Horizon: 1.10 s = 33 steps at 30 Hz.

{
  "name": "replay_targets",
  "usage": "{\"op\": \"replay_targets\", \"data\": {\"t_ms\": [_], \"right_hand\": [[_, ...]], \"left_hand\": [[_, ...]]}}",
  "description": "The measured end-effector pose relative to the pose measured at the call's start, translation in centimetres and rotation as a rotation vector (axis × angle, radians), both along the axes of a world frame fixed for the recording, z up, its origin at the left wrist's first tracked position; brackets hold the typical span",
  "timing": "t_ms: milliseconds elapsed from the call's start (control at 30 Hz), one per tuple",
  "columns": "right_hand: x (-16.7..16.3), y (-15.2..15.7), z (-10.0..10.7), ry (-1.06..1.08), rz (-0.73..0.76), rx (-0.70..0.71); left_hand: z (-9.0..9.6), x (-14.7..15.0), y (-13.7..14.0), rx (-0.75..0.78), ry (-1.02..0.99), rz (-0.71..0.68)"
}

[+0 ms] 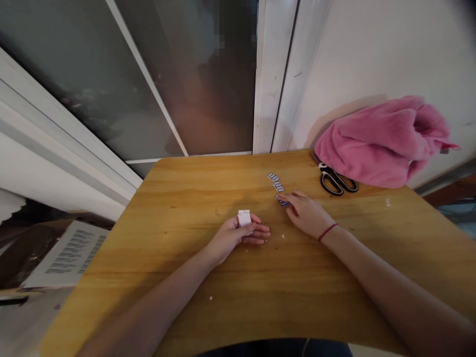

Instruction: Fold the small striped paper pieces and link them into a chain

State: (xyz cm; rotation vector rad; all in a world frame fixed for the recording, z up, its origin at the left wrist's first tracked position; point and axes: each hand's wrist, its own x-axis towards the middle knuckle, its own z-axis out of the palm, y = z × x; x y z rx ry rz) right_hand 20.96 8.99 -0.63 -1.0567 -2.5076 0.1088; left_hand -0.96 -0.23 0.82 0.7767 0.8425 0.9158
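Observation:
Between the thumb and palm of my left hand point(241, 232) are small white paper pieces point(244, 218), stacked and slightly offset. The other fingers of that hand stretch out to the right, a little above the wooden table. My right hand point(303, 212), with a red string at the wrist, has its thumb and fingertips closed on a small blue-and-white striped piece point(281, 201) at the table surface. Just beyond it lie more striped pieces point(275, 182), set end to end in a slanting row. Their exact markings are too small to read.
Black-handled scissors point(338, 181) lie at the back right, their blades hidden under a pink plush cloth point(383, 141). Tiny white scraps point(283, 236) dot the wooden table point(186, 208). A printed cardboard box point(67, 253) stands left of it. Behind are a glass-panelled door point(208, 99) and a white wall.

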Motion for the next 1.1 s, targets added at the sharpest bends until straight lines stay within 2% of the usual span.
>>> {"op": "replay_targets", "data": {"t_ms": [167, 433, 500, 667, 800, 1000, 1100], "right_hand": [[-0.4, -0.4, -0.3, 0.015, -0.05, 0.022], [0.0, 1.4, -0.5, 0.249, -0.137, -0.001], [-0.2, 2.4, -0.5, 0.195, -0.175, -0.038], [-1.6, 4.4, -0.6, -0.176, -0.112, -0.091], [-3.1, 5.2, -0.8, -0.362, -0.208, -0.134], [-4.7, 7.5, -1.0, -0.342, -0.357, -0.153], [-5.1, 8.1, -1.0, -0.263, -0.388, -0.082]], "left_hand": [[0.2, 0.1, 0.0, 0.003, 0.032, 0.004], [-0.1, 0.1, 0.1, 0.012, 0.008, 0.011], [-0.2, 0.1, 0.1, 0.02, 0.007, 0.011], [-0.2, 0.0, 0.1, 0.038, -0.006, -0.012], [-0.2, 0.0, 0.1, 0.038, -0.025, -0.031], [-0.1, 0.1, 0.2, 0.039, -0.016, -0.031], [0.0, 0.0, 0.1, 0.036, -0.009, -0.034]]}}
